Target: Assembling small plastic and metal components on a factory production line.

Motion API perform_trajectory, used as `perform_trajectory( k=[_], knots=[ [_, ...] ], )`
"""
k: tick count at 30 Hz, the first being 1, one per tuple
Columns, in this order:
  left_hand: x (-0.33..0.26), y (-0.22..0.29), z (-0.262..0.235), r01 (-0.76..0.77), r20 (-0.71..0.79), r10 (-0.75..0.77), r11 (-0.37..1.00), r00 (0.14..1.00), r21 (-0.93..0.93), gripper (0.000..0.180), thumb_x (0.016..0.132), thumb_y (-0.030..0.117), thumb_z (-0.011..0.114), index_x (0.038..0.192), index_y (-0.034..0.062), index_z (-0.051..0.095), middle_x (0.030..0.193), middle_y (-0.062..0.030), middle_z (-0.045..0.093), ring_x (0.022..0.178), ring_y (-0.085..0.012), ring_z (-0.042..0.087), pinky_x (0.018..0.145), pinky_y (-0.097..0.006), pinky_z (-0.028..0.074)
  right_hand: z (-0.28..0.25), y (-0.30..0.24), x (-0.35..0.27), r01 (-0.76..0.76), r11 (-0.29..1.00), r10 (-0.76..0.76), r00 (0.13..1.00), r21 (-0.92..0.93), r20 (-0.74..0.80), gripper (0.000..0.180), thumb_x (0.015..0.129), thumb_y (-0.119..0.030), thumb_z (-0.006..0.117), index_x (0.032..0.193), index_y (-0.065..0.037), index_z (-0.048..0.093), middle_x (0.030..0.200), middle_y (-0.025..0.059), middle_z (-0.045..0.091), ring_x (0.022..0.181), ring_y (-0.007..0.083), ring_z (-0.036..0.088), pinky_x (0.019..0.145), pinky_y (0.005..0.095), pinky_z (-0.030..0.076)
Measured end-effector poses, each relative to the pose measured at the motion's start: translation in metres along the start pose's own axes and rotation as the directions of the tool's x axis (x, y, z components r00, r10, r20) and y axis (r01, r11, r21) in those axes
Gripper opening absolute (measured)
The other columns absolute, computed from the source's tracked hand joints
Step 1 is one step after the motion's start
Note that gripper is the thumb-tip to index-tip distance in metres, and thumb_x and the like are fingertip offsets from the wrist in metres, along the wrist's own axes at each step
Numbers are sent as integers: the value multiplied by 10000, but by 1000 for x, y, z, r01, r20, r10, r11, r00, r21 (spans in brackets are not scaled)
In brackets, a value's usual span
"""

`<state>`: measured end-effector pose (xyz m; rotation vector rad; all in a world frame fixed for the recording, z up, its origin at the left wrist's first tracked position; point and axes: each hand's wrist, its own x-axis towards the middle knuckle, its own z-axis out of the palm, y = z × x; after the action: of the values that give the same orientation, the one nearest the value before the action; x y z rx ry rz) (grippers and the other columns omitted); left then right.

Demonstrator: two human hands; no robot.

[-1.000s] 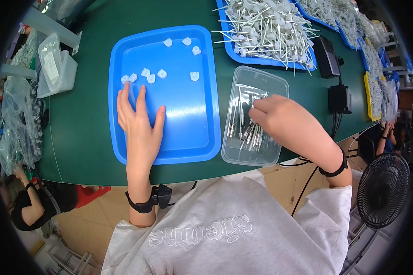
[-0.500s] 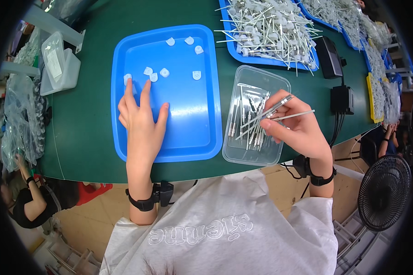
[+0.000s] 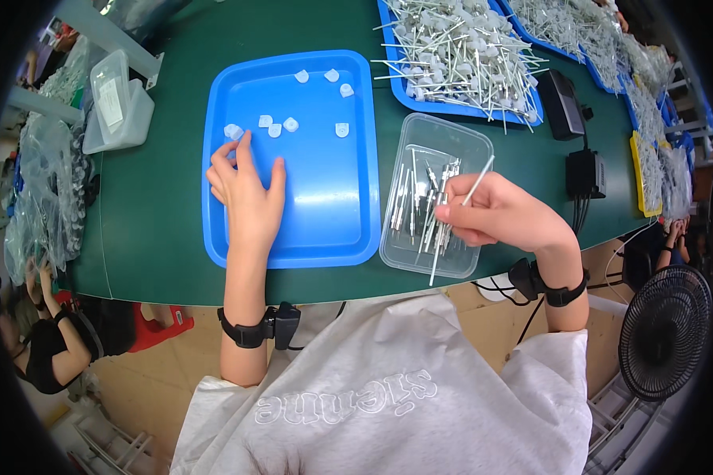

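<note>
My left hand (image 3: 249, 194) reaches over a shallow blue tray (image 3: 321, 222), fingers apart and bent, holding nothing. Its fingertips are just below a small translucent white plastic cap (image 3: 232, 131) at the tray's left side. Several similar caps (image 3: 291, 125) lie scattered across the upper half. To the right, a clear plastic box (image 3: 390, 241) contains several thin metal-and-white rods (image 3: 404, 202). My right hand (image 3: 507, 210) is above the box's right side, thumb and fingers pinching a few thin rods (image 3: 478, 180); one slants up past the fingers and another hangs down.
A blue tray heaped with capped rods (image 3: 467, 59) stands at the far right, with more full trays beyond. Black boxes with cables (image 3: 585, 174) sit at the right. A white plastic tub (image 3: 127, 127) stands at the left. Another person's arm (image 3: 63, 340) shows at lower left.
My left fingertips have drawn back slightly from the cap at the tray's left. My right hand has turned the rods more upright. The whole view has shifted a little.
</note>
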<state>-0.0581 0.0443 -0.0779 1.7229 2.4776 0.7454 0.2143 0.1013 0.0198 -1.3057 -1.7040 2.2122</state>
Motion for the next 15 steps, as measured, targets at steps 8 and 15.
perform_trajectory(
  k=[8, 15],
  knots=[
    [-3, -10, 10, -26, -86, 27, 999, 996, 19, 483, 770, 247, 572, 1183, 19, 467, 1312, -183, 292, 1092, -325, 325, 954, -420, 240, 23, 4, -14, -185, 449, 23, 980, 874, 195, 251, 917, -203, 429, 725, -41, 443, 541, -44, 342, 428, 24, 272, 444, 187, 262],
    [-4, -8, 4, -31, -110, 29, 999, 994, -23, 515, 760, 220, 560, 1204, -9, 435, 1332, -196, 276, 1098, -354, 334, 944, -436, 260, 78, 17, -39, 136, 352, -233, 971, 926, -54, 224, 923, -229, 406, 835, -42, 492, 546, -34, 361, 451, 55, 309, 481, 194, 290]
  ],
)
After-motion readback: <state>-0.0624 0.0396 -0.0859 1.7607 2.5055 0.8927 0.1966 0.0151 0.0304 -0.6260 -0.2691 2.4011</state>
